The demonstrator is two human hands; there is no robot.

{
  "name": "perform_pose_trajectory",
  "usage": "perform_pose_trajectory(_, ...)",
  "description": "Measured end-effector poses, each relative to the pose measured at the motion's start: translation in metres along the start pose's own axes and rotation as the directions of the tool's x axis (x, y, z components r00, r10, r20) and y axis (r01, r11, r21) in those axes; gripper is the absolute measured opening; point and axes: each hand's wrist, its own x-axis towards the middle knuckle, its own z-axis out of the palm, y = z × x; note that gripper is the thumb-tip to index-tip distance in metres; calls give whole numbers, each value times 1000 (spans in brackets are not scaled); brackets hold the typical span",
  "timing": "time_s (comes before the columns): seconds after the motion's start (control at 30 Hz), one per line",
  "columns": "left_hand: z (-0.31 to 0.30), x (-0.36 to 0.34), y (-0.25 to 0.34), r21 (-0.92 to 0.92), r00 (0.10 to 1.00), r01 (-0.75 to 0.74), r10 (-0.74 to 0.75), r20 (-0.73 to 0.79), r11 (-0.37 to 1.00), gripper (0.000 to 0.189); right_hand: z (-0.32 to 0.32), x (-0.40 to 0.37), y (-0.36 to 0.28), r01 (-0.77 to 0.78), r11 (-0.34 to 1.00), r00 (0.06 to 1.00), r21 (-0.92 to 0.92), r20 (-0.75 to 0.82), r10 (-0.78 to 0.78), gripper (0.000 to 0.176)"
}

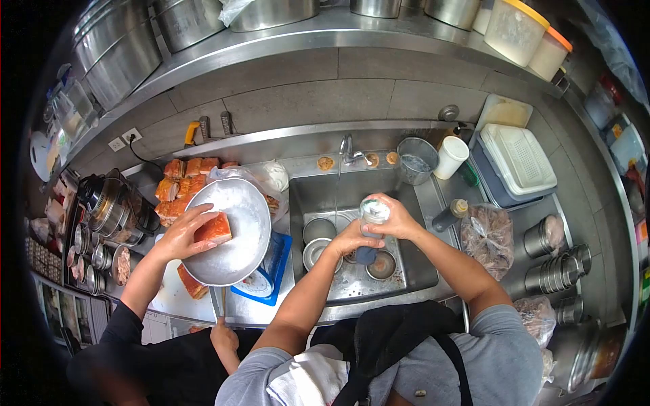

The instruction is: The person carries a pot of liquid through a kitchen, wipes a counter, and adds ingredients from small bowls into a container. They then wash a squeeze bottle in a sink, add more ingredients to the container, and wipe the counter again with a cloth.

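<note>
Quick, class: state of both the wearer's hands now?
Right hand: closed, holding a clear cylindrical container.
Left hand: curled at its lower end; exact grip cannot be told.

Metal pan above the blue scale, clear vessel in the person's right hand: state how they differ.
The metal pan is wide and opaque; the clear vessel is smaller and transparent. The metal pan has a co-worker's hand over it; the person's right hand grips the clear vessel above the sink. Both look round.

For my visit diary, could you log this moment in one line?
left hand: clear container | right hand: same container | below: sink, metal bowls
</note>
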Motion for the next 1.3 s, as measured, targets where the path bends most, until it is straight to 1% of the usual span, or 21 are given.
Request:
perform_pose_trajectory(0.03,2,0,2,4,1000,-2,2,-3,1000,55,1,1,0,4,1000,997,-8,-79,-5,71)
perform_pose_trajectory(0.1,14,-5,7,130,948,-104,138,-286,986,65,1,3,0,14,1000,988,-21,-152,-17,71)
perform_pose_trajectory(0.17,33,-20,-3,387,842,18,194,-503,922,76,3,5,4,-47,996,932,73,-356,69,72)
perform_pose_trajectory(0.23,47,-25,-38,501,704,92,299,-644,861,69,9,4,8,-77,989,920,125,-374,119,73)
perform_pose_trajectory(0.37,52,-27,-40,455,736,218,161,-658,864,56,8,5,23,-197,970,899,139,-369,236,73)
perform_pose_trajectory(0.47,37,-30,-34,210,891,132,-24,-453,969,49,-14,11,17,-195,916,977,351,-8,212,72)
perform_pose_trajectory(0.53,27,-30,-29,-488,985,159,-101,143,858,45,-24,14,13,-197,853,980,483,117,160,73)
perform_pose_trajectory(0.6,32,-30,-13,-557,970,196,-76,230,807,44,-28,17,15,-212,723,965,658,258,48,75)
perform_pose_trajectory(0.7,40,-25,-11,-652,972,185,-37,233,736,41,-12,16,32,-191,647,981,738,116,157,75)
perform_pose_trajectory(0.8,37,-11,-23,-352,933,107,-216,-288,930,29,11,13,23,-173,801,969,573,-46,242,82)
perform_pose_trajectory(0.83,38,-8,-19,-354,931,109,-220,-291,929,29,22,9,29,-188,882,966,432,-79,245,88)
perform_pose_trajectory(0.87,36,0,-13,-115,882,146,-182,-435,983,30,41,2,33,-48,987,960,153,-268,88,85)
perform_pose_trajectory(0.9,32,3,-9,128,825,210,-106,-555,969,31,56,-5,29,-97,973,911,209,-375,171,82)
perform_pose_trajectory(0.97,24,3,-19,131,842,277,-175,-510,952,44,66,-13,38,-127,976,860,178,-470,197,80)
perform_pose_trajectory(1.03,16,-3,-34,367,938,74,60,-342,927,63,60,-19,44,-232,966,860,113,-441,258,79)
perform_pose_trajectory(1.07,6,-4,-41,352,961,201,-114,-253,914,86,57,-21,48,-330,943,853,36,-416,315,78)
perform_pose_trajectory(1.1,4,-5,-37,356,962,204,-118,-247,912,86,54,-20,49,-332,942,849,43,-421,318,78)
perform_pose_trajectory(1.17,3,-5,-18,-61,881,3,-31,-472,998,90,50,-18,49,-356,933,834,-44,-464,297,75)
perform_pose_trajectory(1.2,6,4,-11,-57,882,16,-41,-470,998,90,54,-17,63,-363,921,848,-141,-459,264,76)
perform_pose_trajectory(1.27,22,30,-3,312,627,-65,282,-726,948,75,65,-17,72,-343,912,853,-224,-481,203,76)
perform_pose_trajectory(1.3,21,38,-7,315,632,-47,272,-725,948,75,70,-15,74,-317,893,858,-321,-499,125,77)
